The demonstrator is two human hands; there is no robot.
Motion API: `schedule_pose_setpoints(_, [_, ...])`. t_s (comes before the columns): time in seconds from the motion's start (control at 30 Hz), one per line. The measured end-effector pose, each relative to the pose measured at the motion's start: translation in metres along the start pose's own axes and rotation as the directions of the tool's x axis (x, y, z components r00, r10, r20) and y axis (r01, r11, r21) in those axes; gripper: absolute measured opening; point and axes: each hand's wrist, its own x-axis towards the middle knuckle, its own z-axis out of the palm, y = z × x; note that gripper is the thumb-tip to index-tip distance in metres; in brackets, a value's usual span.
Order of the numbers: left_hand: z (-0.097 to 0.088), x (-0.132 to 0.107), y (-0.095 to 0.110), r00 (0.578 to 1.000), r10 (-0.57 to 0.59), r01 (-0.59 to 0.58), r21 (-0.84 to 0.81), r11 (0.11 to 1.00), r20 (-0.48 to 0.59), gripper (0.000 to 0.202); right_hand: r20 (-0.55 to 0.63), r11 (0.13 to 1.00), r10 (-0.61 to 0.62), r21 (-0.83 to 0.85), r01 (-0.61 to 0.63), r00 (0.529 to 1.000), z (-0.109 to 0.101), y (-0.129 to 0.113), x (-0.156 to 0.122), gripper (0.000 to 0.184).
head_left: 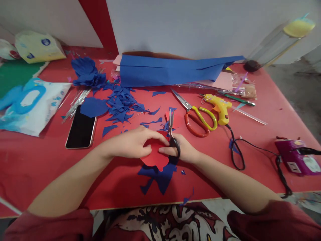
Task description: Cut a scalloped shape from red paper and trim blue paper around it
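My left hand pinches a rounded piece of red paper with a wavy edge, held just above the table. In my right hand is a small pair of scissors with dark handles, its blades pointing away from me and close to the paper's right edge. My right thumb sits through a handle loop and reaches toward the red paper. Under the hands lie blue paper offcuts. A scrap of red paper rests beside the scissor blades.
Larger scissors and a yellow glue gun lie to the right, its cord trailing toward a purple box. Blue scraps, a phone and a wipes pack are left. Blue paper stretches along the back.
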Motion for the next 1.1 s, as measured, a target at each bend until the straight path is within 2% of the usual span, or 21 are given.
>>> schedule_pose_setpoints(0.1, [0.007, 0.005, -0.001, 0.999, 0.007, -0.007, -0.004, 1.000, -0.043, 0.049, -0.072, 0.998, -0.022, -0.056, 0.018, 0.997, -0.001, 0.001, 0.002, 0.036])
schedule_pose_setpoints(0.2, [0.013, 0.009, -0.001, 0.996, -0.008, 0.005, -0.034, 0.999, -0.091, 0.044, -0.093, 0.999, -0.039, 0.024, 0.042, 0.995, -0.003, 0.003, 0.005, 0.031])
schedule_pose_setpoints(0.27, [0.017, 0.012, -0.002, 0.984, -0.014, 0.001, -0.071, 0.997, -0.179, 0.039, -0.128, 0.994, -0.067, 0.080, 0.078, 0.989, -0.005, 0.004, 0.007, 0.027])
schedule_pose_setpoints(0.37, [0.024, 0.017, -0.005, 0.926, -0.047, -0.016, -0.164, 0.986, -0.374, 0.031, -0.268, 0.982, -0.109, 0.120, 0.145, 0.957, -0.007, 0.006, 0.010, 0.025])
schedule_pose_setpoints(0.43, [0.029, 0.020, -0.008, 0.872, -0.129, -0.039, -0.329, 0.944, -0.471, 0.029, -0.337, 0.969, -0.114, 0.169, 0.178, 0.935, -0.006, 0.007, 0.011, 0.027])
schedule_pose_setpoints(0.47, [0.031, 0.022, -0.010, 0.855, -0.199, -0.048, -0.456, 0.889, -0.478, 0.032, -0.365, 0.963, -0.115, 0.189, 0.194, 0.924, -0.005, 0.007, 0.011, 0.029])
schedule_pose_setpoints(0.5, [0.034, 0.023, -0.012, 0.845, -0.264, -0.061, -0.575, 0.816, -0.464, 0.037, -0.390, 0.956, -0.118, 0.203, 0.210, 0.913, -0.004, 0.007, 0.011, 0.030])
schedule_pose_setpoints(0.57, [0.040, 0.025, -0.016, 0.865, -0.342, -0.070, -0.763, 0.643, -0.368, 0.044, -0.423, 0.947, -0.128, 0.216, 0.237, 0.897, -0.002, 0.007, 0.010, 0.032])
schedule_pose_setpoints(0.63, [0.047, 0.025, -0.020, 0.928, -0.305, -0.029, -0.859, 0.511, -0.212, 0.039, -0.427, 0.944, -0.135, 0.218, 0.246, 0.894, 0.000, 0.007, 0.009, 0.033])
schedule_pose_setpoints(0.67, [0.051, 0.024, -0.021, 0.957, -0.261, 0.012, -0.881, 0.473, -0.127, 0.033, -0.420, 0.945, -0.136, 0.216, 0.244, 0.897, 0.001, 0.007, 0.008, 0.033])
schedule_pose_setpoints(0.73, [0.057, 0.022, -0.022, 0.978, -0.204, 0.059, -0.874, 0.482, -0.046, 0.031, -0.392, 0.951, -0.131, 0.211, 0.227, 0.911, 0.003, 0.008, 0.007, 0.034])
schedule_pose_setpoints(0.9, [0.063, 0.013, -0.016, 0.961, -0.231, 0.037, -0.759, 0.650, -0.152, 0.038, -0.315, 0.962, -0.109, 0.204, 0.179, 0.943, 0.007, 0.011, 0.003, 0.035])
schedule_pose_setpoints(1.1, [0.062, 0.007, -0.012, 0.962, -0.231, 0.086, -0.644, 0.761, -0.144, 0.047, -0.317, 0.968, -0.113, 0.180, 0.177, 0.942, 0.008, 0.011, 0.003, 0.031])
